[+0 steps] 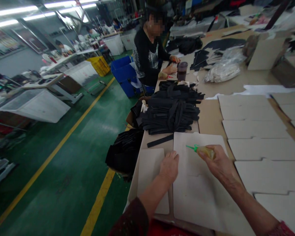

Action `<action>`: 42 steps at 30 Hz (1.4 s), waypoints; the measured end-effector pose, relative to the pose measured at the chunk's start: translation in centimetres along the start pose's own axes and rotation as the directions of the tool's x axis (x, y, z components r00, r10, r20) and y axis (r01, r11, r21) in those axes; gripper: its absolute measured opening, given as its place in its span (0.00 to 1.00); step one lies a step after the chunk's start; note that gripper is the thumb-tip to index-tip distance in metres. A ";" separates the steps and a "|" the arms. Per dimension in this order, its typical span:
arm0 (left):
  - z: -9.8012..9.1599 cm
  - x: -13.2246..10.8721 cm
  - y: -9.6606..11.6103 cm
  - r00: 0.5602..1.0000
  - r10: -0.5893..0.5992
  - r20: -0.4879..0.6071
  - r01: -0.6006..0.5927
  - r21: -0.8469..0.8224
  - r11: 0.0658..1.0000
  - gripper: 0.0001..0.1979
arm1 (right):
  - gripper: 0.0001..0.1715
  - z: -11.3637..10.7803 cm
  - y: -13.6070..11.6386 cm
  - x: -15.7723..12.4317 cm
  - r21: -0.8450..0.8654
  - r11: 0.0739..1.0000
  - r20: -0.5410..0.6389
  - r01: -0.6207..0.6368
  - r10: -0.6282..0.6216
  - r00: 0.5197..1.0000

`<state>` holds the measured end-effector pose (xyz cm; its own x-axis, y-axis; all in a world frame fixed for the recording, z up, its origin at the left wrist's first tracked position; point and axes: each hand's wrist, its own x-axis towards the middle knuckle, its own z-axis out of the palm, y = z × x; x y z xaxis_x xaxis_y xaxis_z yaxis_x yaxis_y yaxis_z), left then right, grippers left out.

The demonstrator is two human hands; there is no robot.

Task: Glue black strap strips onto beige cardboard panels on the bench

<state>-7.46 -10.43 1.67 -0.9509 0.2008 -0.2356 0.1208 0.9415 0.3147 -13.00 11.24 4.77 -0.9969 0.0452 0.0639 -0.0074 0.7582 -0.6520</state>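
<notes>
Bench (210, 114) runs from near to far, crowded. Rows of pale boards (263, 149) cover its right side, edges overlapping. Large pale board (194, 193) lies flat at near centre; bundled black strips (172, 114) sit beyond it, to the left. Smaller board (149, 183) lies at the near left edge. Left hand (169, 167) palm-down, fingers together, at the gap between the two boards; no telling whether it pinches anything. Right hand (220, 160) is clamped round a squeeze bottle (207, 152) above the large board, green nozzle (191, 147) pointing left. Judgement: keep nozzle low, squeeze lightly and evenly, steady the board, sleeves off its face.
</notes>
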 end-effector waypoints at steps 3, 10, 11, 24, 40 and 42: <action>-0.3 2.5 -0.2 1.000 -0.011 0.017 0.011 0.021 1.000 0.19 | 0.26 1.1 0.1 1.3 -0.090 0.990 0.035 0.107 -0.104 0.994; -0.2 3.6 -0.2 0.998 -0.009 0.062 0.006 0.050 0.999 0.17 | 0.17 2.7 0.4 2.1 -0.247 0.930 0.139 0.273 -0.244 0.960; -0.3 3.6 -0.2 0.998 -0.011 0.063 0.008 0.052 0.999 0.16 | 0.16 2.7 0.3 2.2 -0.256 0.923 0.146 0.289 -0.258 0.955; -0.6 3.7 -0.1 0.996 -0.025 0.081 0.022 0.035 0.999 0.18 | 0.12 1.1 -1.0 3.6 -0.386 0.847 0.273 0.366 -0.274 0.922; -0.8 3.7 -0.4 0.995 -0.031 0.098 0.027 0.047 0.999 0.18 | 0.29 0.2 0.7 4.0 0.062 0.998 -0.104 -0.019 0.025 0.994; -0.9 3.6 -0.4 0.996 -0.034 0.082 0.030 0.055 0.998 0.17 | 0.32 -2.1 2.0 4.4 0.171 0.975 -0.156 -0.139 0.167 0.974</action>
<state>-11.22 -10.36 1.50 -0.9281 0.1898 -0.3204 0.1079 0.9605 0.2564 -17.19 14.36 5.33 -0.9598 0.2716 0.0713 0.1184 0.6216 -0.7743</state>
